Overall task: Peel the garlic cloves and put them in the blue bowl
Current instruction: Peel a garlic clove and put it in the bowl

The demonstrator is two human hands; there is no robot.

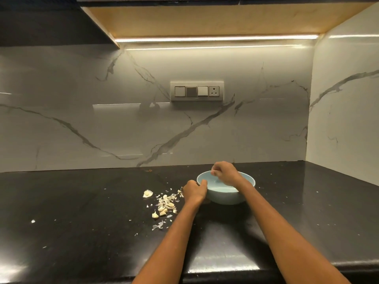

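A light blue bowl (pixel 227 196) stands on the black counter. My left hand (pixel 194 190) grips the bowl's left rim, thumb hooked over the edge. My right hand (pixel 225 172) hovers over the bowl with curled fingers, pinching a small pale garlic clove (pixel 214 172) at its fingertips above the far rim. Left of the bowl lies a heap of garlic cloves and papery skins (pixel 165 203). A separate pale garlic piece (pixel 147 193) sits further left. My right forearm hides part of the bowl's inside.
Loose skin flakes (pixel 158 226) are scattered on the black counter (pixel 82 212) toward me. A marble backsplash with a switch panel (pixel 196 91) rises behind, and a side wall (pixel 344 119) closes the right. The counter's front edge (pixel 223 269) runs near the bottom.
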